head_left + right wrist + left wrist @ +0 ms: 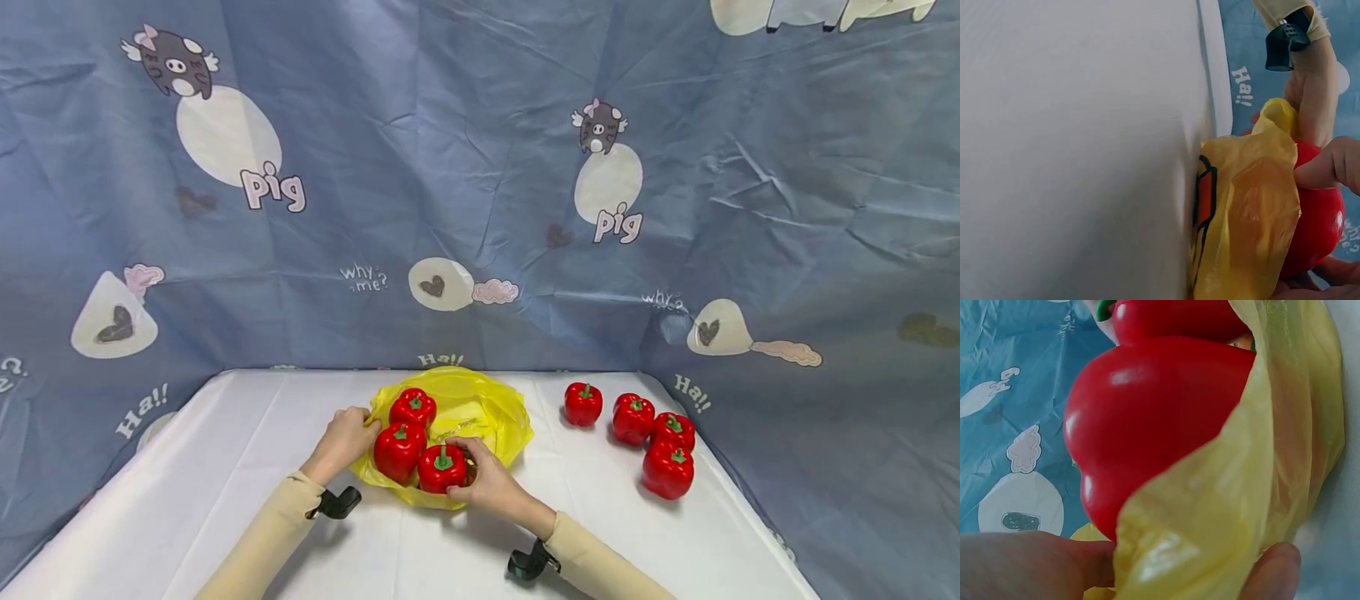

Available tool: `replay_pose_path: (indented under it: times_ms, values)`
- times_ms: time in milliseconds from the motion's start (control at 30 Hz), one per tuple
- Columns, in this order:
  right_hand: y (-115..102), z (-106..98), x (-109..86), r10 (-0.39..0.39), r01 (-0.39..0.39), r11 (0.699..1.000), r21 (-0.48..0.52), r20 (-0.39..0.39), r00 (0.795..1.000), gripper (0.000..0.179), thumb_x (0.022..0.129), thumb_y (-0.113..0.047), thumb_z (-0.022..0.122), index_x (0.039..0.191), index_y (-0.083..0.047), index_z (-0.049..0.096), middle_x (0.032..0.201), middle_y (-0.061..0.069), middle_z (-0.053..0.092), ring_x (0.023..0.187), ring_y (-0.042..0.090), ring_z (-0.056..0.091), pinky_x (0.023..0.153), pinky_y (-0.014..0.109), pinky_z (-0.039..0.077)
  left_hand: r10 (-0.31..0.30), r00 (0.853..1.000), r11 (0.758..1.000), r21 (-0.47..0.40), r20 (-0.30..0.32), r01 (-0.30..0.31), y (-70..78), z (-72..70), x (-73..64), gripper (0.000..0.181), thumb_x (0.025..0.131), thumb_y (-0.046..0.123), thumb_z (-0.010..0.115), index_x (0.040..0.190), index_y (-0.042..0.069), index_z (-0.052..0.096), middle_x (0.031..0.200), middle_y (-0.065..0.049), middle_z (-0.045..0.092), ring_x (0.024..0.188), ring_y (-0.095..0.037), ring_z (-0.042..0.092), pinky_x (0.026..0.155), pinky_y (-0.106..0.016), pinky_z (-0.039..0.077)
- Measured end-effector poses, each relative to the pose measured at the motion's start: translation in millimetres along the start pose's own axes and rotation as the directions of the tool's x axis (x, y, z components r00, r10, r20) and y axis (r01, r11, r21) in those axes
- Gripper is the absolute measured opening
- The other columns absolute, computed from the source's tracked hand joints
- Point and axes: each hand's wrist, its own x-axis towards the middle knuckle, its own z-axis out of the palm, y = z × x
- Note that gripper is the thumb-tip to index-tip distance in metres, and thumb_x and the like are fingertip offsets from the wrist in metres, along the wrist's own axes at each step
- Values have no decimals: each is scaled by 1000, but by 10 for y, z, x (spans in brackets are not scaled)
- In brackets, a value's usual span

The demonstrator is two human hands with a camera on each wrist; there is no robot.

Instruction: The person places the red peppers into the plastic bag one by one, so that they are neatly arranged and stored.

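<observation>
A yellow plastic bag (480, 392) lies spread open on the white table with three red bell peppers inside its rim. My left hand (347, 442) pinches the bag's left edge, and in the left wrist view thumb and fingers grip the yellow film (1197, 531) beside a large red bell pepper (1160, 412). With thumb and fingers curled round its right side, my right hand (491, 482) holds the front bell pepper (442, 468). Two more, a middle bell pepper (400, 450) and a back bell pepper (412, 408), sit left of it. The right wrist view shows the held pepper (1316, 231) partly behind the bag's wall.
On the table's right side stand several more red bell peppers, one bell pepper (582, 404) apart from a cluster with a front bell pepper (667, 471). A blue printed cloth (487, 208) hangs behind the white table (247, 450).
</observation>
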Motion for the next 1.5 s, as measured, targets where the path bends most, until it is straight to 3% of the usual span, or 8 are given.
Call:
replay_pose_path:
  times_ms: [333, 633, 867, 1267, 1500]
  values:
    - [27, -23, -4, 41, -44, 998, 46, 67, 997, 72, 76, -7, 75, 139, -7, 40, 136, 9, 46, 122, 27, 53, 98, 30, 46, 0, 1000, 1000, 6, -12, 0, 12, -11, 1, 27, 90, 14, 54, 65, 6, 51, 57, -1, 38, 49, -12, 41, 47, -24, 33]
    - [-25, -96, -15, 35, -48, 992, 114, 115, 993, 79, 77, -6, 74, 144, -2, 34, 145, 18, 41, 134, 30, 44, 110, 41, 36, 5, 1000, 1000, 16, -5, -5, 18, -16, 1, 28, 91, 14, 54, 65, 6, 50, 57, -1, 38, 49, -12, 41, 47, -24, 33]
    - [-41, -176, -22, 30, -48, 986, 161, 116, 993, 75, 80, -7, 75, 143, -3, 35, 145, 22, 40, 137, 33, 40, 112, 47, 31, 12, 1000, 1000, 3, -5, -12, 8, -20, 9, 28, 91, 13, 55, 64, 6, 50, 56, 0, 38, 48, -12, 41, 46, -24, 32]
    - [-112, -588, -266, 28, -33, 997, 70, 63, 998, 67, 81, -13, 76, 139, -15, 42, 139, 5, 50, 134, 29, 44, 112, 39, 33, 7, 1000, 1000, 3, -2, -7, -2, -21, 12, 26, 91, 14, 55, 67, 4, 54, 57, -1, 41, 50, -13, 43, 47, -25, 34]
    - [-84, -929, -550, 21, -22, 998, 52, 18, 1000, 68, 80, -15, 78, 138, -9, 43, 139, 13, 49, 133, 27, 45, 111, 37, 34, 4, 1000, 1000, 1, 4, -4, 2, -13, 3, 26, 91, 14, 56, 66, 4, 53, 57, -1, 41, 50, -13, 43, 47, -25, 35]
